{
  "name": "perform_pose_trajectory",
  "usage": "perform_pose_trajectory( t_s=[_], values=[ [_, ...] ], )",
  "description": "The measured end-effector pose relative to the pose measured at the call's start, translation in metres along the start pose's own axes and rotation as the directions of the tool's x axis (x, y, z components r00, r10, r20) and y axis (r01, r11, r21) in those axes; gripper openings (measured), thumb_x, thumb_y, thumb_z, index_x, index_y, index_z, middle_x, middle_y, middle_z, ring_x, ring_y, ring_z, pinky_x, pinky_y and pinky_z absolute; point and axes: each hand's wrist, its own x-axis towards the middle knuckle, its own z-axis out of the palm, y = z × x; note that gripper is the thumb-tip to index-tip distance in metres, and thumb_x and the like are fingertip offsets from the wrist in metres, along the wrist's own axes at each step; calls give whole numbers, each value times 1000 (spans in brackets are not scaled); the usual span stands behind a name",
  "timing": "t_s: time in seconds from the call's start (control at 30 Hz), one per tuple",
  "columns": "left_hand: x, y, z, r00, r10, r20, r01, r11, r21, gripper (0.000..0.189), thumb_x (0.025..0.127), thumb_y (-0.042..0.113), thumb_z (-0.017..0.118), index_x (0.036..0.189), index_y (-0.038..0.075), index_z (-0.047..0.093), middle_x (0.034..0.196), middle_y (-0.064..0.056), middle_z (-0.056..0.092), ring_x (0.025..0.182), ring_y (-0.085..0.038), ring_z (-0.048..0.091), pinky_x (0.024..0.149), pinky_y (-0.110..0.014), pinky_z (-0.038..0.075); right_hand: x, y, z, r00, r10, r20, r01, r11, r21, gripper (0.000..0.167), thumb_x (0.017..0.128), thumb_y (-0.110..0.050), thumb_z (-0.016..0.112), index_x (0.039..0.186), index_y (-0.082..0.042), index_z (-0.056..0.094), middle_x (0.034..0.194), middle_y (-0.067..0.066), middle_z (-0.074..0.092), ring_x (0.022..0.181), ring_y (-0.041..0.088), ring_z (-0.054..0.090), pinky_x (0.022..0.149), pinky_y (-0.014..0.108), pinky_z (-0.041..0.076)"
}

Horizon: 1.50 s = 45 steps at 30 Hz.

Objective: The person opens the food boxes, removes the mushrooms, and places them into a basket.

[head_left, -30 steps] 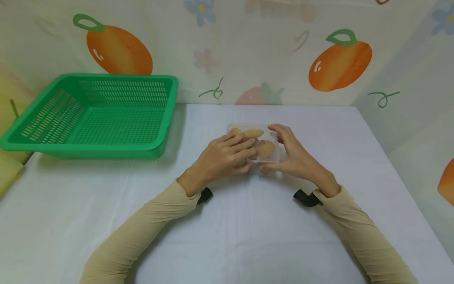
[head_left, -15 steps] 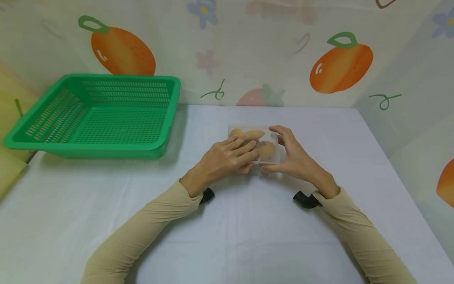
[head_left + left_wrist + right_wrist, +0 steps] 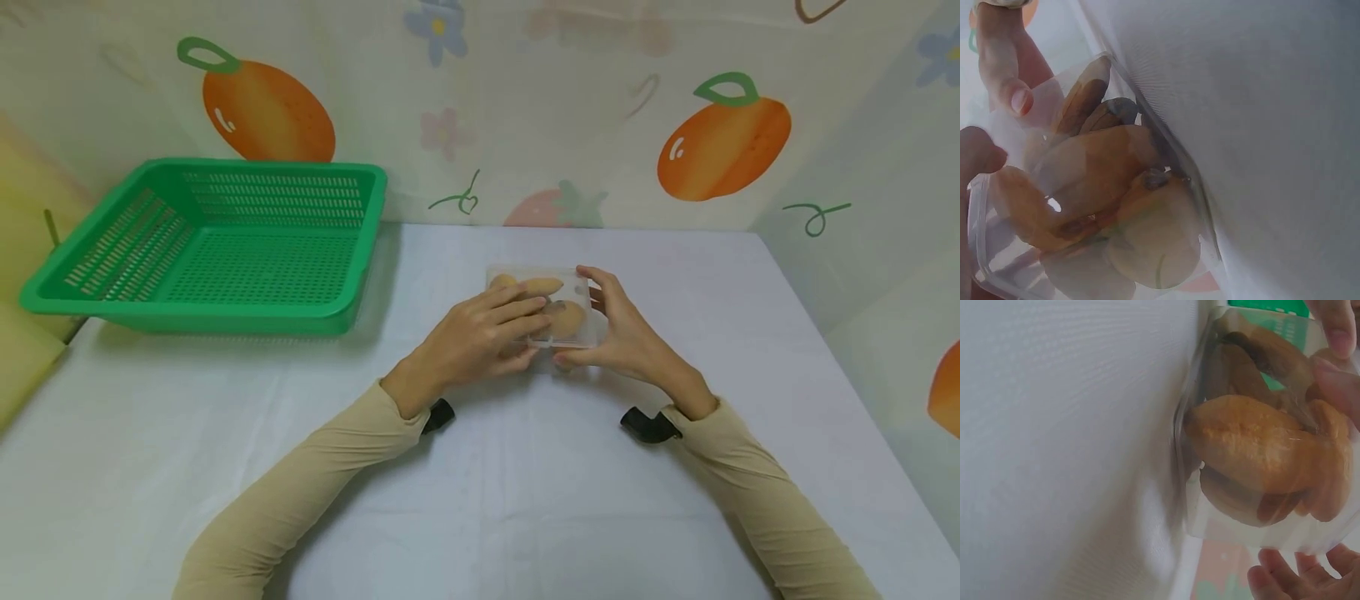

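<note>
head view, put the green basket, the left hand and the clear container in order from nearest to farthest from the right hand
1. Clear container: touching the right hand, on its left.
2. Left hand: across the container, with its fingers over the top.
3. Green basket: farthest, well off to the left, beyond the left hand.

The head view looked forward and down over the table (image 3: pixel 480 500) from its near side, well back, with the green basket (image 3: pixel 225 317) at ten o'clock. The left-wrist view faced the clear box (image 3: pixel 564 342) closely from about seven o'clock, rolled so the table lay at three. The right-wrist view, also close, faced it from about five, with the table at nine. All three shared the clear box; head and right wrist shared the green basket, a scrap at one o'clock in the latter.
</note>
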Motion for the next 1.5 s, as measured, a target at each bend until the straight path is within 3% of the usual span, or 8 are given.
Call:
perform_pose_trajectory(
  t_s=[0.17, 0.3, 0.4, 0.53, 0.67, 0.9, 1.23, 1.5],
  values=[
    [0, 1, 2, 1000, -8, -2, 8, 1000, 8, 34, 80, 18, 79, 114, 11, 75, 120, -6, 73, 118, -27, 66, 105, -33, 49, 2, 1, 0, 1000, 5, -3, -5, 999, 37, 115, 70, -16, 90, 155, -8, 13, 163, 13, 18, 146, 42, 28, 117, 58, 29],
    [3, 4, 4, 999, 38, -17, -35, 991, 132, 28, 82, 18, 76, 109, 13, 75, 115, -3, 75, 114, -22, 68, 104, -31, 49, 1, 0, -1, 1000, 25, -4, -25, 998, 51, 114, 71, -15, 90, 155, -10, 13, 163, 12, 19, 146, 43, 29, 116, 59, 29],
    [4, 6, 4, 995, 94, -23, -85, 967, 242, 25, 84, 21, 75, 108, 13, 74, 112, -2, 75, 111, -18, 69, 103, -32, 50, 1, 1, 0, 1000, 30, -5, -29, 997, 65, 113, 71, -14, 89, 155, -10, 14, 163, 11, 19, 146, 43, 29, 116, 59, 29],
    [2, 7, 4, 992, 123, -31, -109, 951, 290, 25, 85, 23, 75, 108, 12, 74, 110, -1, 76, 109, -16, 70, 103, -33, 50, 2, 3, 2, 1000, 19, -5, -18, 997, 80, 113, 71, -13, 90, 155, -10, 15, 163, 10, 19, 146, 43, 29, 116, 59, 29],
    [3, 6, 2, 993, 113, -32, -102, 963, 249, 24, 86, 21, 74, 108, 13, 74, 111, -1, 76, 109, -17, 70, 103, -33, 50, 2, 6, 2, 1000, 7, -4, -7, 997, 76, 115, 70, -14, 90, 156, -11, 14, 163, 11, 19, 147, 42, 28, 117, 59, 28],
    [2, 2, -6, 1000, 24, 17, -25, 999, 42, 29, 87, 22, 77, 114, 14, 75, 120, -3, 73, 118, -21, 66, 105, -29, 48, 1, 5, 2, 1000, 11, 13, -12, 997, 83, 118, 69, -16, 91, 156, -10, 11, 163, 11, 17, 145, 44, 29, 115, 60, 29],
    [3, -4, -9, 999, -38, 5, 38, 991, -127, 34, 91, 21, 73, 122, 8, 71, 129, -6, 68, 122, -27, 62, 109, -33, 46, 1, 6, 0, 1000, -5, 15, 4, 999, 44, 119, 70, -19, 91, 157, -11, 10, 163, 11, 16, 146, 43, 28, 115, 61, 28],
    [3, -8, -14, 994, -104, -45, 98, 987, -127, 33, 90, 23, 73, 120, 8, 71, 119, -8, 72, 116, -28, 64, 109, -35, 46, 1, 7, 0, 1000, -17, 21, 15, 997, 80, 120, 69, -14, 91, 151, -6, 4, 161, 16, 17, 143, 39, 35, 115, 58, 29]
  ],
)
